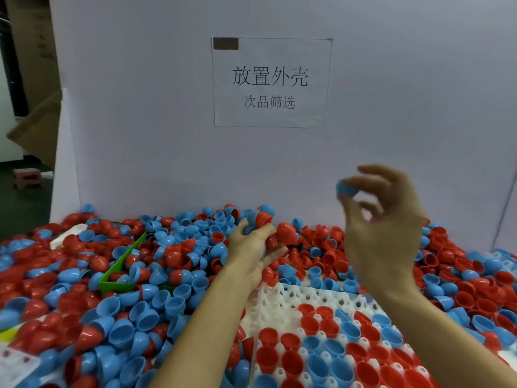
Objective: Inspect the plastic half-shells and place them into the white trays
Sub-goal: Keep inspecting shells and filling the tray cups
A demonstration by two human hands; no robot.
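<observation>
Half-shells (92, 278), red and blue, lie heaped across the table, their open sides facing every way; many are blurred and half buried. The left hand (253, 247) reaches into the pile, fingers curled around several shells. The white tray (282, 301) below is partly filled with cups opening upward. The raised right hand (383, 219) pinches a blurred blue shell (342, 189) at its fingertips.

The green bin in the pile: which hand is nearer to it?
Left. The left hand grips shells in the pile, a little right of the green bin. The right hand is raised farther right, pinching a blue half-shell.
</observation>
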